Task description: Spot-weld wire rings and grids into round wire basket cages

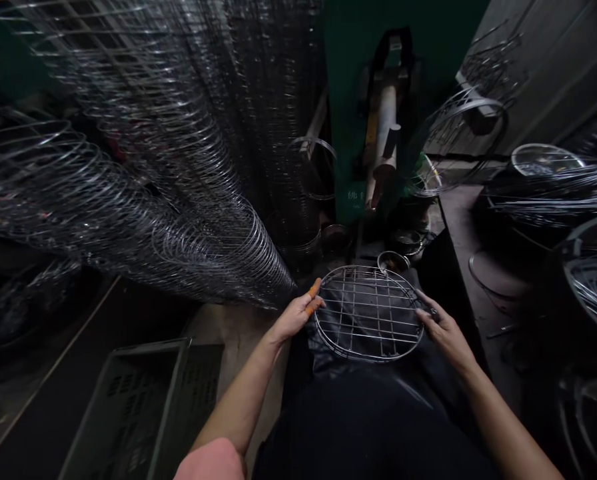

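A round wire rack (368, 305) with crossing wires inside a double rim lies roughly level above my dark-covered lap. My left hand (298, 312), with orange coverings on some fingers, grips its left rim. At the opposite side my right hand (441, 328) holds the right rim, its fingertips dark. Part of each hand's grip is hidden by the rim and the fingers themselves. Just beyond the rack's far edge sits a small round metal container (393, 261).
Tall stacks of wire rings (213, 227) lean close on the left. Ahead stands a green machine (348, 153) with a protruding metal bar (387, 127). A bench (466, 220) with wire bundles (558, 197) runs along the right. A green plastic crate (171, 400) is at lower left.
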`<state>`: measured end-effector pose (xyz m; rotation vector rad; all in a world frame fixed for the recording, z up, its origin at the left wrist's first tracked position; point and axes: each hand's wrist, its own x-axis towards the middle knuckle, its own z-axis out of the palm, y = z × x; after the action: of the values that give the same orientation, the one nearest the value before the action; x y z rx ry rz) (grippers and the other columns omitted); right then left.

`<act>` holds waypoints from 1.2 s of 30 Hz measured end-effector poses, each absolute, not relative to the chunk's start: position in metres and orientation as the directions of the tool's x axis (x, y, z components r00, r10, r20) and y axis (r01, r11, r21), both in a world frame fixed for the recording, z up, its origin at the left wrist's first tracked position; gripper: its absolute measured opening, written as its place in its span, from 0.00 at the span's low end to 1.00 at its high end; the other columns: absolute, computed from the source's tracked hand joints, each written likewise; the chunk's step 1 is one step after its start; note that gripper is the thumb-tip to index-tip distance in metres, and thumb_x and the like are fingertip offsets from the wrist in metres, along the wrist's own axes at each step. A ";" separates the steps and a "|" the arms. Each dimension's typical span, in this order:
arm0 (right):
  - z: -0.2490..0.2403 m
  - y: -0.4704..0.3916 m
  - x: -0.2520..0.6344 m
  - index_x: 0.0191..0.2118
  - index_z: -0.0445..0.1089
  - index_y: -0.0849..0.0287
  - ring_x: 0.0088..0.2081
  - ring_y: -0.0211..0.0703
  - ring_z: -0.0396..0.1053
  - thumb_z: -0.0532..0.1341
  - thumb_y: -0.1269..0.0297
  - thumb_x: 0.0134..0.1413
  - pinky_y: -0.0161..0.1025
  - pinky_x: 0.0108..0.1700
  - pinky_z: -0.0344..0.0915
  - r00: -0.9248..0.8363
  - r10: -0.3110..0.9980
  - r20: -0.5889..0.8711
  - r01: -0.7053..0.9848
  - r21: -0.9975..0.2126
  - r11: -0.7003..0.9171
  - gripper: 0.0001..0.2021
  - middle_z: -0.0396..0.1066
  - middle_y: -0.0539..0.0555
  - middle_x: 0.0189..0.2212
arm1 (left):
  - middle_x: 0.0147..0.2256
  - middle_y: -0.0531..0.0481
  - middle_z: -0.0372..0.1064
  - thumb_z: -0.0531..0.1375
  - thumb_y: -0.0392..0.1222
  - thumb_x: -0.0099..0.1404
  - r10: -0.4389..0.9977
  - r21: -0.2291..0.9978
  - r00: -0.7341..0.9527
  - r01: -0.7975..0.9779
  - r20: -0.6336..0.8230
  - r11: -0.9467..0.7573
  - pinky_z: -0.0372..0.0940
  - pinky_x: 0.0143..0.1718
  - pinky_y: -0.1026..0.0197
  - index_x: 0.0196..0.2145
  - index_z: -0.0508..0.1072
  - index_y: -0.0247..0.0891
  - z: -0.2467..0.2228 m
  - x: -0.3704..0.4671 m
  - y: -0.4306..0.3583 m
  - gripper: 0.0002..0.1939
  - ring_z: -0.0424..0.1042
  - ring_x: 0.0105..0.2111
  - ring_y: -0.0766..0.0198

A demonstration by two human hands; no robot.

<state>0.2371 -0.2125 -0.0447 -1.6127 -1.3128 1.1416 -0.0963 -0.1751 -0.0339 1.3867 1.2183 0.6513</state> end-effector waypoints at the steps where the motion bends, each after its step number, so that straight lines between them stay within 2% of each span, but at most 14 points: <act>1: -0.045 -0.212 0.237 0.58 0.63 0.55 0.55 0.52 0.63 0.59 0.47 0.52 0.49 0.59 0.57 0.080 0.983 -0.163 0.326 -0.928 -0.180 0.29 0.67 0.55 0.54 | 0.37 0.49 0.71 0.54 0.51 0.64 0.919 0.943 0.305 0.292 -0.249 0.158 0.56 0.49 0.61 0.52 0.69 0.37 -0.035 -0.096 -0.175 0.22 0.65 0.39 0.61; 6: -0.051 -0.211 0.237 0.58 0.63 0.55 0.56 0.51 0.62 0.57 0.49 0.54 0.48 0.59 0.57 0.096 0.989 -0.109 0.398 -0.907 -0.139 0.27 0.67 0.54 0.54 | 0.34 0.50 0.70 0.56 0.52 0.63 0.927 0.952 0.283 0.249 -0.247 0.177 0.56 0.50 0.59 0.57 0.64 0.38 -0.042 -0.094 -0.174 0.27 0.65 0.39 0.60; 12: -0.057 -0.214 0.236 0.58 0.63 0.57 0.57 0.51 0.61 0.55 0.50 0.55 0.47 0.59 0.57 0.124 0.989 -0.076 0.418 -0.900 -0.122 0.27 0.66 0.55 0.54 | 0.40 0.47 0.71 0.55 0.55 0.62 0.944 0.957 0.243 0.238 -0.222 0.164 0.56 0.51 0.57 0.48 0.72 0.38 -0.054 -0.090 -0.180 0.23 0.65 0.43 0.56; 15: -0.057 -0.214 0.237 0.58 0.63 0.57 0.58 0.51 0.60 0.55 0.49 0.55 0.47 0.60 0.56 0.130 0.987 -0.089 0.393 -0.910 -0.134 0.27 0.65 0.56 0.55 | 0.40 0.45 0.71 0.54 0.55 0.63 0.940 0.966 0.268 0.207 -0.211 0.157 0.54 0.53 0.56 0.56 0.65 0.36 -0.057 -0.092 -0.180 0.28 0.65 0.45 0.56; 20: -0.053 -0.212 0.240 0.56 0.64 0.56 0.54 0.52 0.64 0.58 0.47 0.52 0.49 0.58 0.58 0.075 0.987 -0.142 0.308 -0.938 -0.159 0.28 0.67 0.56 0.53 | 0.36 0.48 0.69 0.54 0.55 0.63 0.917 0.955 0.309 0.231 -0.252 0.185 0.56 0.50 0.56 0.63 0.52 0.38 -0.050 -0.097 -0.181 0.35 0.66 0.38 0.61; 22: -0.049 -0.215 0.240 0.55 0.66 0.56 0.54 0.52 0.65 0.59 0.46 0.51 0.49 0.57 0.59 0.087 0.985 -0.146 0.286 -0.944 -0.165 0.28 0.68 0.57 0.52 | 0.34 0.51 0.68 0.60 0.54 0.59 0.903 0.962 0.363 0.223 -0.230 0.155 0.58 0.47 0.57 0.64 0.45 0.40 -0.047 -0.098 -0.187 0.43 0.65 0.36 0.62; 25: -0.042 -0.220 0.238 0.54 0.67 0.56 0.54 0.53 0.64 0.59 0.47 0.52 0.50 0.57 0.59 0.129 0.986 -0.106 0.286 -0.948 -0.140 0.27 0.69 0.58 0.51 | 0.32 0.55 0.65 0.70 0.49 0.47 0.888 0.979 0.426 0.175 -0.175 0.109 0.58 0.46 0.57 0.65 0.37 0.44 -0.046 -0.099 -0.198 0.58 0.64 0.35 0.63; 30: -0.038 -0.214 0.236 0.53 0.68 0.56 0.54 0.54 0.64 0.58 0.48 0.54 0.51 0.57 0.58 0.136 0.988 -0.076 0.280 -0.953 -0.112 0.25 0.69 0.58 0.51 | 0.34 0.55 0.62 0.74 0.47 0.40 0.912 0.969 0.329 0.087 -0.246 0.230 0.59 0.44 0.59 0.64 0.43 0.53 -0.057 -0.093 -0.198 0.60 0.63 0.34 0.65; 36: -0.044 -0.199 0.245 0.52 0.70 0.56 0.54 0.54 0.65 0.59 0.47 0.52 0.53 0.57 0.58 0.142 0.982 -0.122 0.216 -0.965 -0.151 0.25 0.69 0.58 0.50 | 0.31 0.57 0.58 0.73 0.46 0.41 0.904 0.956 0.313 0.057 -0.289 0.286 0.58 0.42 0.59 0.63 0.39 0.57 -0.074 -0.083 -0.188 0.61 0.60 0.33 0.65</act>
<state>0.2454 -0.1991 -0.0443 -1.5378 -1.2068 1.0954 -0.0825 -0.1882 -0.0736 1.1343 1.1027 0.7550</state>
